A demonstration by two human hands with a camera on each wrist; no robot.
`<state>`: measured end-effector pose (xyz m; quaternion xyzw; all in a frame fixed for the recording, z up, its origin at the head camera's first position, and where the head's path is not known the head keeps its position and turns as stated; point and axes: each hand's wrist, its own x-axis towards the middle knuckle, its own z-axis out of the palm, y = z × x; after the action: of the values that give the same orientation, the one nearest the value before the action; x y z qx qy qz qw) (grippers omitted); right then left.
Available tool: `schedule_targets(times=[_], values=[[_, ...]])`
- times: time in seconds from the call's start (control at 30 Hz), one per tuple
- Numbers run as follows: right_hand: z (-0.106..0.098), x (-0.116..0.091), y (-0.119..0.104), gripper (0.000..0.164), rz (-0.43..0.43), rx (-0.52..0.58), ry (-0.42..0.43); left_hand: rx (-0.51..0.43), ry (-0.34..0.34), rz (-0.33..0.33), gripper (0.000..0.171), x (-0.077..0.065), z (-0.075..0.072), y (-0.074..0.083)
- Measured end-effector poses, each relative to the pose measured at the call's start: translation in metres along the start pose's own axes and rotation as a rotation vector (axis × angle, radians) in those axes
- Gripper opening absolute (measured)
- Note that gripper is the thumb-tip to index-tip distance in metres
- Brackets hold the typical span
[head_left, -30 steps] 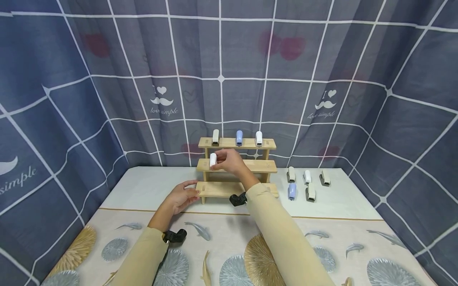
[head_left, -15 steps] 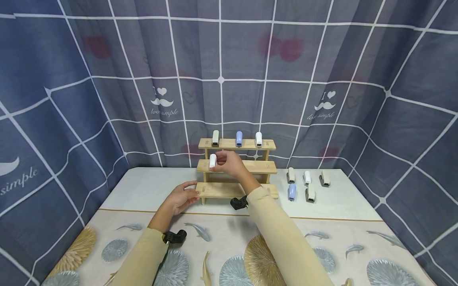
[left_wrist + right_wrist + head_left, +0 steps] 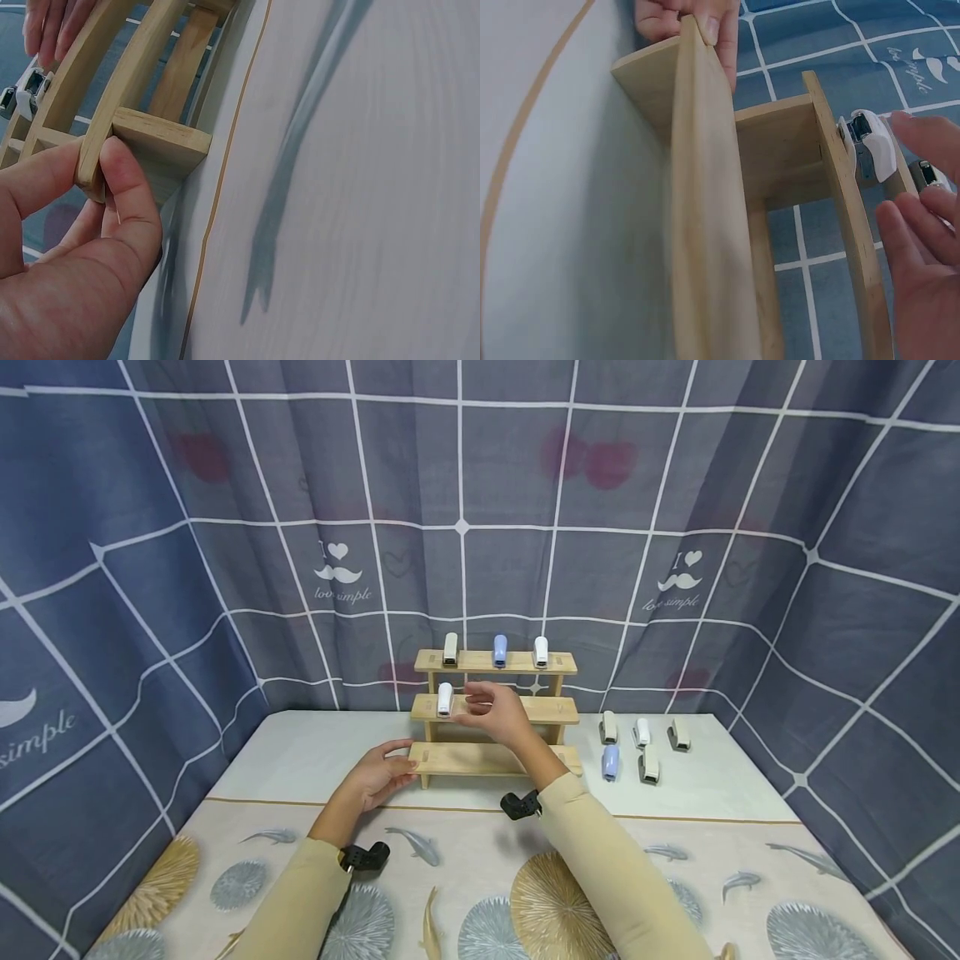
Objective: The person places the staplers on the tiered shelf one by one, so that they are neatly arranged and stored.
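White stapler [image 3: 445, 700] is being supported near the middle shelf [image 3: 547, 708]'s left edge, right hand [image 3: 497, 716] loose, clear. Bottom shelf [image 3: 480, 757] is being pinched by left hand [image 3: 378, 773], ideally unjolted.

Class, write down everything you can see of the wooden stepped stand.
The stand is pale and looks like wood with visible grain. Its bottom shelf, middle shelf and top shelf rise like steps toward the back on upright supports. It stands upright on the white tabletop. It carries a cream stapler, a blue stapler and a white stapler on top, and a second white stapler at the middle shelf's left end. The left hand pinches the bottom shelf's left end.
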<state>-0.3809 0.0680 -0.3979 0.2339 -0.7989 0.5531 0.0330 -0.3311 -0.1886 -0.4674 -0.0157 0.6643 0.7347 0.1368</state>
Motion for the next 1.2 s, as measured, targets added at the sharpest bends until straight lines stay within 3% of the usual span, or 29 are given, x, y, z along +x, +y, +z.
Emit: schedule_targets(times=[0.2, 0.53, 1.03, 1.2], values=[[-0.007, -0.016, 0.004, 0.063, 0.001, 0.074, 0.014, 0.005, -0.001, 0.004, 0.067, 0.0, 0.0, 0.0], [-0.024, -0.05, 0.013, 0.058, -0.066, 0.198, 0.075, 0.003, -0.011, 0.012, 0.068, -0.001, 0.0, 0.0], [-0.067, -0.104, 0.043, 0.047, -0.096, 0.23, 0.225, 0.003, 0.003, 0.013, 0.066, 0.0, -0.001, -0.001], [-0.081, -0.118, 0.05, 0.045, -0.104, 0.185, 0.257, 0.003, -0.003, 0.017, 0.066, -0.001, 0.0, 0.0]])
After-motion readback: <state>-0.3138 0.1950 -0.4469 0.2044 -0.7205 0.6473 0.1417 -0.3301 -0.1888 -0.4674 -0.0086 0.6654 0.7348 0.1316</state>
